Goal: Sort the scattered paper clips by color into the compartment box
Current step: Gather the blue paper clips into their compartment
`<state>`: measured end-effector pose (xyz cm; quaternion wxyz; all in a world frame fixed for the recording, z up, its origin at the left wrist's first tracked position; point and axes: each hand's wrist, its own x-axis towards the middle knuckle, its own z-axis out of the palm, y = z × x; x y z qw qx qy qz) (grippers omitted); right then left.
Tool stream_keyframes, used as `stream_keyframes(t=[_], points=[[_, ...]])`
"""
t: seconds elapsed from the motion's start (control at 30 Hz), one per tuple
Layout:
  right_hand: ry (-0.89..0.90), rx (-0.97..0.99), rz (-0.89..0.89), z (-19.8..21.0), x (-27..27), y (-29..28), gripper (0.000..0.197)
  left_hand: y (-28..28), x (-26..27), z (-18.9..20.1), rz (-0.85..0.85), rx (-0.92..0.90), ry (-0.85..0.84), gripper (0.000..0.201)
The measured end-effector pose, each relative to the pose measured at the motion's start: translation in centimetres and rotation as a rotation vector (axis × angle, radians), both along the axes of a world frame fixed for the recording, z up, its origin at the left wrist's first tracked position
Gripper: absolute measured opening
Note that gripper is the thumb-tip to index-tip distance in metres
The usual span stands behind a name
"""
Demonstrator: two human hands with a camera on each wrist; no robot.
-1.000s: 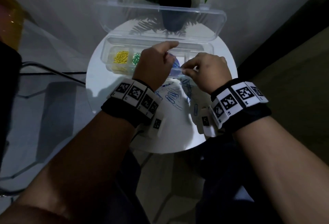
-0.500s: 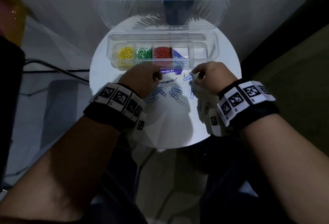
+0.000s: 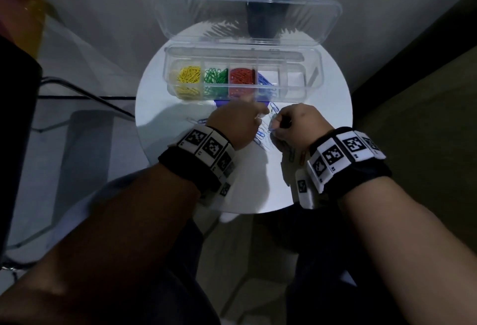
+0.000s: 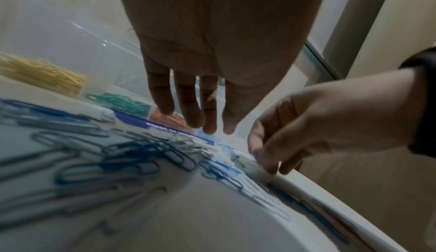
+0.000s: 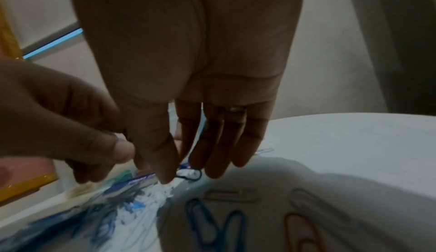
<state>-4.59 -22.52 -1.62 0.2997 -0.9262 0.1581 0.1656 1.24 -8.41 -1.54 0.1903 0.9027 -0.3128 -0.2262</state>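
Under both hands' fingers [image 5: 165, 172] lie blue clips [image 3: 262, 135]; right pinches one, left's straight.

A clear compartment box [image 3: 313, 77] is set open at the far side, lid tilted back; yellow clips [image 3: 189, 74], green clips [image 3: 216, 75], red clips [image 3: 242, 75] and blue clips [image 3: 263, 80] are held in adjacent compartments. Loose blue clips [image 4: 132, 155] are scattered in front

Round white table [image 3: 165, 128] bears clear compartment box [image 3: 313, 77]; loose blue paper clips [image 4: 146, 155] scattered just before it.
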Motion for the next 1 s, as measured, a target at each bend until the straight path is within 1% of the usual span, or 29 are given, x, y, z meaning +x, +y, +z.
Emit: stream_keyframes(t=[0.1, 0.17, 0.27, 0.4, 0.5, 0.57, 0.67, 0.8, 0.9, 1.0], points=[[-0.085, 0.037, -0.126, 0.2, -0.2, -0.8, 0.011, -0.5, -0.1, -0.3, -0.052, 0.069, -0.029, 0.035], [-0.151, 0.04, -0.154, 0.2, -0.1, -1.1, 0.008, -0.3, 0.1, -0.6, -0.055, 0.12, -0.064, 0.032], [-0.187, 0.007, -0.12, -0.4, 0.2, -0.6, 0.009, 0.5, 0.5, -0.9, -0.025, 0.157, -0.063, 0.03], [-0.211, -0.155, -0.044, -1.6, 0.7, 0.7, 0.013, 1.3, 0.9, -0.8, -0.038, 0.156, -0.049, 0.029], [-0.233, -0.179, -0.049, -1.9, 0.9, 0.9, 0.013, 1.8, 1.0, -0.6, -0.044, 0.128, -0.07, 0.024], [-0.226, -0.148, -0.051, -1.9, 1.1, 0.7, 0.011, 1.9, 0.7, -0.4, -0.104, 0.129, -0.075, 0.022], [-0.205, -0.088, -0.033, -1.5, 1.2, 0.4, 0.01, 1.6, 0.2, -0.4, -0.163, 0.192, -0.078, 0.024], [-0.225, 0.013, -0.077, -0.4, 0.8, -0.2, 0.013, 1.2, 0.0, -0.6, -0.156, 0.203, -0.1, 0.014], [-0.258, 0.104, -0.104, 0.4, 0.6, -1.1, 0.019, 1.3, 0.0, -0.7, -0.141, 0.239, -0.069, 0.012], [-0.229, 0.225, -0.158, 0.6, 0.5, -2.1, 0.022, 1.7, 0.4, -0.4, -0.11, 0.215, -0.025, 0.01]])
